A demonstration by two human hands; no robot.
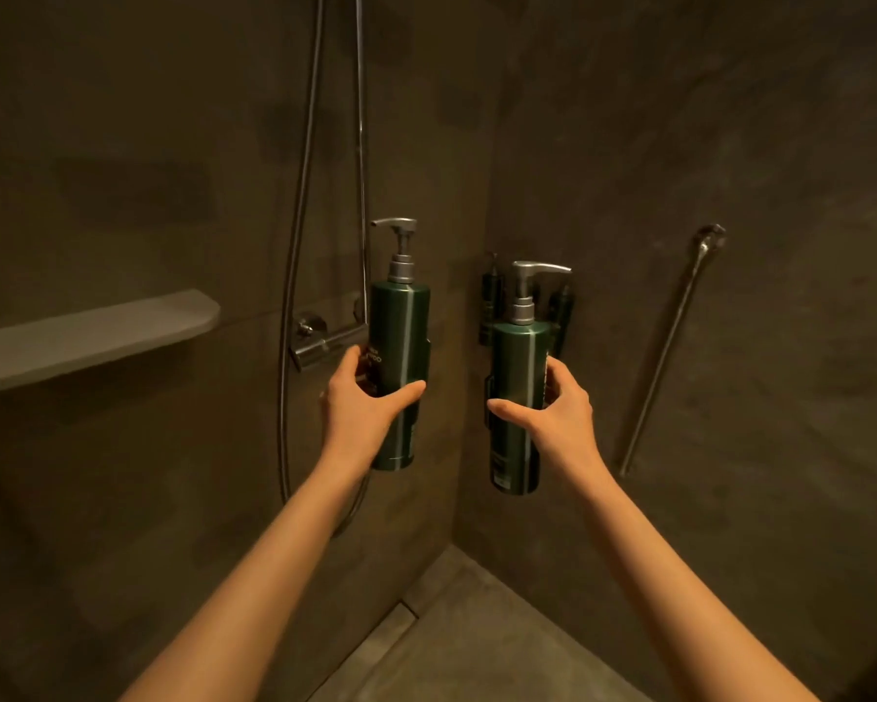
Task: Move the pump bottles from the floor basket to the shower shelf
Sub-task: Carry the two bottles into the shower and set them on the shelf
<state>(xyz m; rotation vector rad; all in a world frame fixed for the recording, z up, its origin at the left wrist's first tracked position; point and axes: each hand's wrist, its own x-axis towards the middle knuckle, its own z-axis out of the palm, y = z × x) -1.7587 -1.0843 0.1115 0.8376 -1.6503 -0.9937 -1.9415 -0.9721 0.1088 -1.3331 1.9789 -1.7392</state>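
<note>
I hold two dark green pump bottles upright in the air, each with a silver pump head. My left hand grips the left bottle around its lower half. My right hand grips the right bottle, which hangs slightly lower. The grey shower shelf juts from the left wall, to the left of both bottles and about level with the left bottle's middle. The floor basket is out of sight.
A chrome shower mixer with hose and riser rail sits just behind the left bottle. Small dark bottles hang in a wall holder in the corner. A slanted grab bar is on the right wall. A floor drain strip runs below.
</note>
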